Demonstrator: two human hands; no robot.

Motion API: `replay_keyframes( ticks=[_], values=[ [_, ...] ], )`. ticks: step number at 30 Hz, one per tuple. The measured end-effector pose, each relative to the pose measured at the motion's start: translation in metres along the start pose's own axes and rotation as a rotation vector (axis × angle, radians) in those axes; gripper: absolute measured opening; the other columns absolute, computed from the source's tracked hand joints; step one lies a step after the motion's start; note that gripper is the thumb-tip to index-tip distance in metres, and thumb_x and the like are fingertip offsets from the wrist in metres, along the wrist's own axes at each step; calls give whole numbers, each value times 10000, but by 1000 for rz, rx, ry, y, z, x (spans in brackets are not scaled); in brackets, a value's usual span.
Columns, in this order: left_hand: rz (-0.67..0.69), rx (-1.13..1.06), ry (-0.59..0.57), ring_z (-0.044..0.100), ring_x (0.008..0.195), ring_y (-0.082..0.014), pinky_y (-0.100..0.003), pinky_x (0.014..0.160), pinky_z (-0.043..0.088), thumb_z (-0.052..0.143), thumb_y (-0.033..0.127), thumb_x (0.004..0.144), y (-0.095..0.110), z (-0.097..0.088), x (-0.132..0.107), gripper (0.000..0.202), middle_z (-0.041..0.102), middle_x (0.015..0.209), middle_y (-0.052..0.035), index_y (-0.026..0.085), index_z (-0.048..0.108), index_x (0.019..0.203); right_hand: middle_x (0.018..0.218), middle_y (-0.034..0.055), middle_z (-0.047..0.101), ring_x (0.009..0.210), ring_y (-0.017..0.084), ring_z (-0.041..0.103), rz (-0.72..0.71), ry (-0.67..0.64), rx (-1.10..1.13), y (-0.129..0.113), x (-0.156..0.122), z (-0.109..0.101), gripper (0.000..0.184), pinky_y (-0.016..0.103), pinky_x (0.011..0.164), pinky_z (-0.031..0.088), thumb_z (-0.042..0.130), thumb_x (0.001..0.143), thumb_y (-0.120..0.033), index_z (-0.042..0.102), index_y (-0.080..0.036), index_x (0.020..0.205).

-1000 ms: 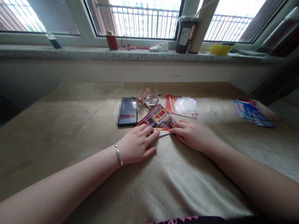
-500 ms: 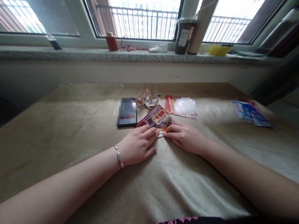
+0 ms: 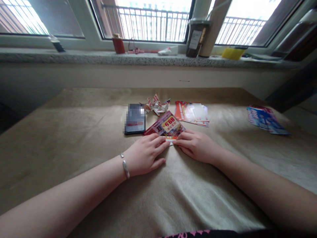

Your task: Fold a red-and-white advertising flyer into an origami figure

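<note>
A dark red printed flyer [image 3: 169, 123] lies on the cloth-covered table, one corner pointing away from me. Its near edge is turned up into a narrow strip, showing white and orange. My left hand [image 3: 147, 153], with a silver bracelet at the wrist, rests its fingertips flat on the left end of this strip; its thumb is spread apart on the cloth. On the right end, the outstretched fingers of my right hand [image 3: 196, 145] press down from above. The fingertips of both hands nearly meet. My right thumb is partly hidden.
Left of the flyer lies a phone [image 3: 135, 119], blurred out in part. Behind it sits a folded paper shape [image 3: 158, 106]. Stacked orange-red flyers [image 3: 192, 112] lie to the right, blue flyers [image 3: 266, 120] farther right. A granite windowsill [image 3: 148, 59] holds a red container and cups.
The fingertips of my left hand have shifted slightly left along the turned-up strip, baring more of it. The right hand and the flyer stay almost where they were.
</note>
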State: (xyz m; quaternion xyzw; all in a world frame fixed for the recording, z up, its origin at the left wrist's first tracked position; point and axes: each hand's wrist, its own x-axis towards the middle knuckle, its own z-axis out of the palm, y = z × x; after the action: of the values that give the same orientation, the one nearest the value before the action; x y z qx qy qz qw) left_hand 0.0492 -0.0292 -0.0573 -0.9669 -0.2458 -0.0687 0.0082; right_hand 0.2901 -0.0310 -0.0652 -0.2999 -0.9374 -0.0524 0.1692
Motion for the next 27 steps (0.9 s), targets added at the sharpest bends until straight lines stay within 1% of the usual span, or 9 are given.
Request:
replay_keyframes(
  ticks=[5,10,14,18,27],
  values=[
    [13,-3,15,462,1119,-269,-415,946,420,438,422,899,0,1,-1,509,522,1233,-123,161,416,1336,906,65,656,836,172,556,-15,-31,-19,1,-2,-2,269,274,703,468,440,891,-185,661,-202,1044],
    [14,-8,29,449,1109,-263,-416,960,409,456,401,891,-1,3,-2,484,515,1232,-100,198,431,1330,889,59,651,825,175,555,4,-23,-10,0,-1,-2,276,280,693,466,441,882,-177,674,-219,1022],
    [-7,-16,43,438,1113,-258,-423,989,385,479,413,879,-1,4,-2,461,519,1220,-88,217,468,1296,943,66,651,872,180,560,-10,-30,21,2,-2,1,283,298,741,478,448,867,-158,667,-218,1036],
    [-5,-7,42,439,1110,-260,-419,979,394,480,402,878,0,4,-2,463,517,1222,-88,221,461,1303,996,66,652,907,182,565,-40,-47,32,4,-2,3,286,313,779,487,443,871,-151,654,-216,1053],
    [6,7,45,455,1116,-270,-429,963,413,448,381,894,1,1,-2,438,513,1255,-93,201,469,1293,973,57,676,868,172,582,-85,-23,22,7,3,0,247,301,768,487,430,908,-194,673,-198,953]
  ],
)
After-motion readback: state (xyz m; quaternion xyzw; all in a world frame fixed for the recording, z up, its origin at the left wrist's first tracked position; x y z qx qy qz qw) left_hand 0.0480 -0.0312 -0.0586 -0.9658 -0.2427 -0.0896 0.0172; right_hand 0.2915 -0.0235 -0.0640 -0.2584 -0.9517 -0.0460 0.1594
